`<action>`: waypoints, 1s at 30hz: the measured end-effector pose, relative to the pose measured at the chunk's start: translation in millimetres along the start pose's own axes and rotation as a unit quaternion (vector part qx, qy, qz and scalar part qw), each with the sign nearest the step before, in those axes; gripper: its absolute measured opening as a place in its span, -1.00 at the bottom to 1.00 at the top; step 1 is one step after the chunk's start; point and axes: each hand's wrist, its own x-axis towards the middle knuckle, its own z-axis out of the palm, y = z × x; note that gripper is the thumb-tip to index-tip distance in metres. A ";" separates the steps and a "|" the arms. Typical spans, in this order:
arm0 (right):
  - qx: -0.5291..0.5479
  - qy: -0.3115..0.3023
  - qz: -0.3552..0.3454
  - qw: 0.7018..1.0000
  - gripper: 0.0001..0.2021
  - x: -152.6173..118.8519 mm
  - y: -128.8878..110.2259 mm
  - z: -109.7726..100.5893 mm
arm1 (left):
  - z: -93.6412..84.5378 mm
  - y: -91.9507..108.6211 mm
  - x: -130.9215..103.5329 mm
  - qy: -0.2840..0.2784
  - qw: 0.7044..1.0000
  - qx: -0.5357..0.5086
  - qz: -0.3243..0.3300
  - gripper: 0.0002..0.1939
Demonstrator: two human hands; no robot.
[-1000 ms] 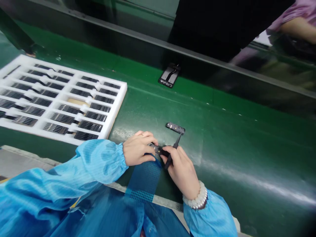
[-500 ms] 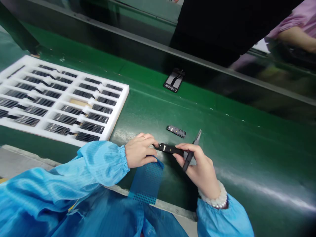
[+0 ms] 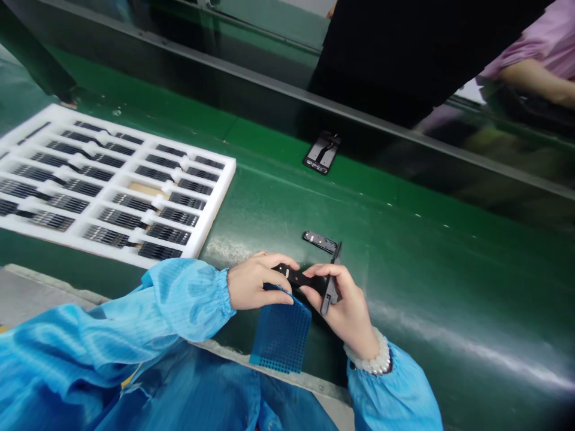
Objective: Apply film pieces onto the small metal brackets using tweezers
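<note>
Between my two hands is a slim black phone part (image 3: 294, 276) with small metal contacts. My left hand (image 3: 258, 281) is closed, pinching the top of a blue dotted film (image 3: 283, 335) and touching the part's left end. Below it the film hangs toward the bench edge. The fingers of my right hand (image 3: 344, 299) grip the part's right end, and dark tweezers (image 3: 333, 278) are tucked in that same hand. Just beyond my hands a similar black part (image 3: 319, 240) lies on the green bench (image 3: 404, 269).
At left stands a white foam tray (image 3: 220, 197) with rows of black flex-cable parts in its slots. A phone screen assembly (image 3: 322, 154) lies farther back, near a dark metal rail (image 3: 269, 78). Across the bench shows another person's pink sleeve (image 3: 530, 48).
My right hand has moved left, closer to my left hand, and the tweezers now stand more upright. The black part and the top of the film have come together, the film shifting right.
</note>
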 end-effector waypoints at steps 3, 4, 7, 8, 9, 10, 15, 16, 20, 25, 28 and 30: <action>0.010 -0.019 -0.005 1.000 -0.75 0.0 -0.1 -0.5 | 3.7 -2.4 -1.4 -0.003 1.000 0.026 0.011 -0.79; 0.005 -0.024 -0.007 1.000 -0.75 0.0 -0.2 -2.0 | 4.8 -3.3 -1.8 -0.004 0.999 0.043 0.017 -0.78; -0.023 -0.040 -0.010 0.999 -0.76 1.0 0.9 -12.2 | 6.5 -5.8 -2.2 -0.003 0.994 0.101 0.037 -0.76; -0.032 -0.042 -0.010 0.999 -0.76 2.2 2.3 -17.1 | 6.6 -6.6 -2.0 -0.001 0.992 0.116 0.042 -0.76; -0.038 -0.041 -0.009 0.998 -0.76 4.3 4.6 -22.2 | 6.5 -7.3 -1.6 0.000 0.991 0.128 0.047 -0.76; -0.043 -0.032 -0.005 0.999 -0.76 7.2 7.7 -27.1 | 6.4 -8.0 -1.0 0.000 0.989 0.137 0.051 -0.76; -0.075 0.119 0.004 0.990 -0.70 34.3 33.5 -36.9 | 5.8 -9.8 1.3 -0.015 0.983 0.165 0.081 -0.79; -0.082 0.134 0.000 0.988 -0.71 40.2 38.9 -35.4 | 5.8 -10.0 1.4 -0.016 0.982 0.168 0.083 -0.79; -0.111 0.120 -0.009 0.987 -0.75 54.6 54.6 -27.7 | 6.2 -10.2 0.8 -0.021 0.982 0.164 0.085 -0.78; -0.112 0.112 -0.038 0.987 -0.76 53.1 55.0 -30.1 | 3.1 -8.7 1.5 -0.021 0.984 0.148 0.096 -0.80; -0.116 0.134 -0.080 0.981 -0.76 41.6 38.7 -31.2 | -3.1 -5.4 2.4 -0.022 0.990 0.101 0.097 -0.81; -0.129 0.098 -0.106 0.981 -0.78 28.0 23.7 -26.8 | -6.4 -2.9 2.6 -0.045 0.992 0.053 0.101 -0.82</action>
